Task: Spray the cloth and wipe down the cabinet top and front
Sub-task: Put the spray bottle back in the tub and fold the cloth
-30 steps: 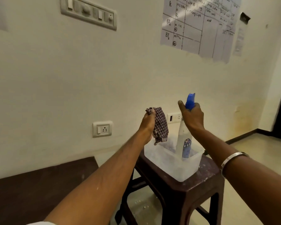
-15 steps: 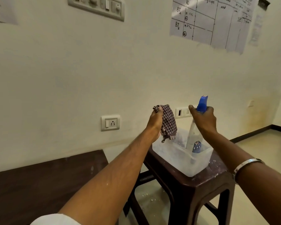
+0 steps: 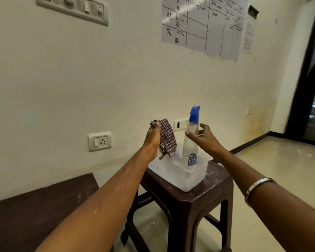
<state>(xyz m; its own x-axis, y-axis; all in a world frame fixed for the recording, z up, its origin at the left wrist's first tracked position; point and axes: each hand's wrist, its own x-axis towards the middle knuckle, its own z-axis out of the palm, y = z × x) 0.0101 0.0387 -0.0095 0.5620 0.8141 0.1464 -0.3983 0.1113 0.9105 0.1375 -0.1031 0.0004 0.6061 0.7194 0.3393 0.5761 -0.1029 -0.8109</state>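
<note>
My left hand (image 3: pixel 153 138) is shut on a bunched checked cloth (image 3: pixel 166 137), held up above the left side of a clear plastic tub (image 3: pixel 193 176). A clear spray bottle (image 3: pixel 190 142) with a blue nozzle stands upright inside that tub. My right hand (image 3: pixel 205 138) hovers just right of the bottle's neck with fingers spread, holding nothing. A dark brown cabinet top (image 3: pixel 35 211) shows at the lower left.
The tub sits on a dark brown plastic stool (image 3: pixel 204 193) near the wall. Wall sockets (image 3: pixel 99 141) and a switch panel (image 3: pixel 75 8) are on the cream wall, with a paper chart (image 3: pixel 204 24) above. A dark doorway (image 3: pixel 309 79) stands at the right. Open floor lies right of the stool.
My right hand has let go of the spray bottle, which now stands in the tub, and its fingers have opened. My left hand keeps the cloth raised.
</note>
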